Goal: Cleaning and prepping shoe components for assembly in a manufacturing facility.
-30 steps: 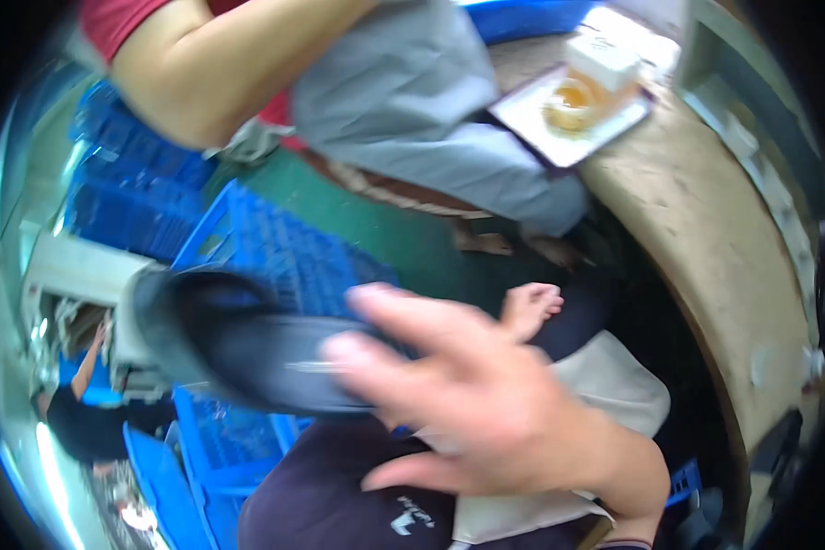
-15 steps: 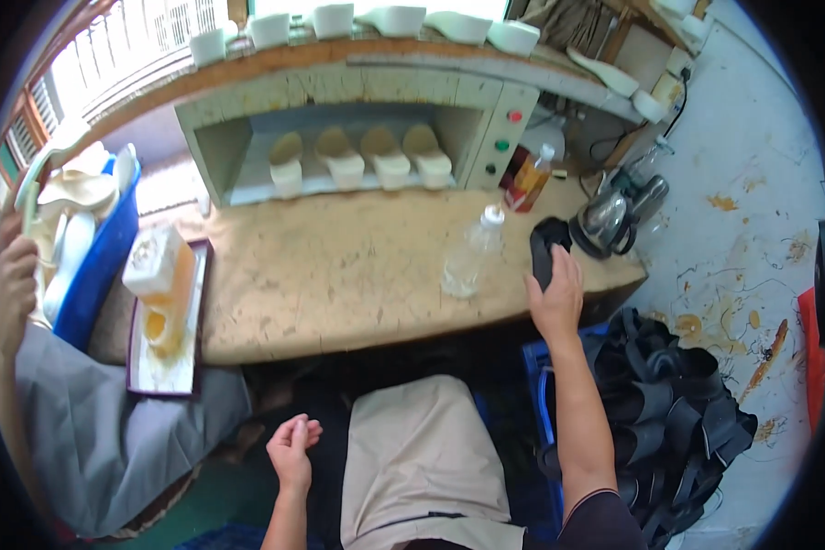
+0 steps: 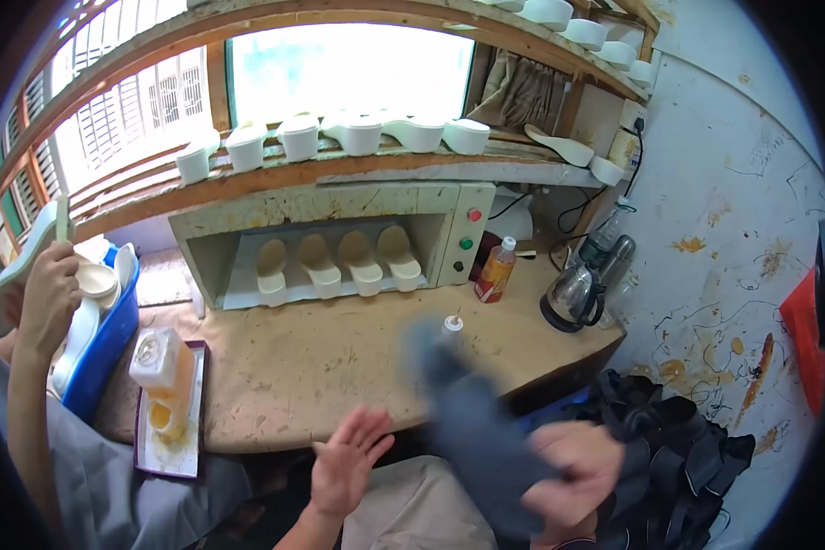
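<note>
My right hand (image 3: 576, 469) is closed on a dark, blurred shoe upper (image 3: 481, 440), held up over my lap in front of the worktable's edge. The upper hides most of a clear bottle, whose white cap (image 3: 453, 324) shows above it. Just left of the upper, my left hand (image 3: 350, 463) is raised with its fingers stretched out and nothing in it. On the right, a heap of black shoe uppers (image 3: 674, 440) lies beside the table.
Several heeled sole forms (image 3: 319, 266) stand in a box-like heater (image 3: 316, 206) at the table's back. A glue container (image 3: 160, 362) rests on a tray (image 3: 195, 431). Left sits a blue bin (image 3: 110, 325), beside a co-worker's hand (image 3: 53, 298) holding a sole. A kettle (image 3: 570, 298) stands right.
My right hand has lifted the dark upper off the table and brought it toward me. My left hand has risen and opened toward it. The view has tilted upward.
</note>
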Tool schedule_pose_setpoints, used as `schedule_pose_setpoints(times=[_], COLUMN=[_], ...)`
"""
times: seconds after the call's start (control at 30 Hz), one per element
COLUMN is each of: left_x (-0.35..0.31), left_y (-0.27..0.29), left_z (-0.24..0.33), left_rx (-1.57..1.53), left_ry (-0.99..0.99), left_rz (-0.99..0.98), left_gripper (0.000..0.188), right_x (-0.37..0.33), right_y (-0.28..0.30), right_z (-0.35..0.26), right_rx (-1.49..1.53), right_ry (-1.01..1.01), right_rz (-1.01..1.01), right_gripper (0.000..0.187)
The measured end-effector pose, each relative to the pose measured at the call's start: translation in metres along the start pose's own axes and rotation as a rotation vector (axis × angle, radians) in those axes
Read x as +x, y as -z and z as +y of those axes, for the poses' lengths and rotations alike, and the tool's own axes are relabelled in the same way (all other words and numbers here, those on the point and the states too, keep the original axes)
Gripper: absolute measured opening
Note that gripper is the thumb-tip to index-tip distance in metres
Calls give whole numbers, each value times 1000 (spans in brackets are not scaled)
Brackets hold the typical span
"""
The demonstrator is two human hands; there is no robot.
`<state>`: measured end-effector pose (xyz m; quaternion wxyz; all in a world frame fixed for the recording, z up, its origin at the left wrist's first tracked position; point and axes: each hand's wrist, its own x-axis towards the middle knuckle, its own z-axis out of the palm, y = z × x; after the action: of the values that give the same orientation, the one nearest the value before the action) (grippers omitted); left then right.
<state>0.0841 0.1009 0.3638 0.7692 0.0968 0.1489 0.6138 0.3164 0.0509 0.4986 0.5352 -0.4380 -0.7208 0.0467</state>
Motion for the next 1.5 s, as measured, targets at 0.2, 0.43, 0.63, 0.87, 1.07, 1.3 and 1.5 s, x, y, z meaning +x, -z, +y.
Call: schedule_pose_setpoints(times=[0.2,0.43,0.63,0.87,1.07,1.3,1.5], left_x=[22,-9,-25,-21,-16,-97,-167], left_y=[31,68,128,117,187,187,187], left_z=[36,47,20,71,108,100,134], left_rx=[509,930,1346,1371,1334,1345,1294], left_ry=[-385,-492,-294,-172,-32,-143,-321], left_rz=[114,537,741,476,112,186,245], left_gripper=[46,30,22,61,48,26,25], right_x=[62,273,423,380,128,-46,-70], right_y=[-28,-33,-61,-46,-116,-293,-377], right_z=[30,213,334,268,127,131,97], right_rx=[631,304,-253,-226,37,239,-424], right_ry=[215,-230,-201,-271,140,-201,272], right_rz=[-713,127,172,568,82,-716,-774], right_gripper=[18,48,81,76,75,77,72])
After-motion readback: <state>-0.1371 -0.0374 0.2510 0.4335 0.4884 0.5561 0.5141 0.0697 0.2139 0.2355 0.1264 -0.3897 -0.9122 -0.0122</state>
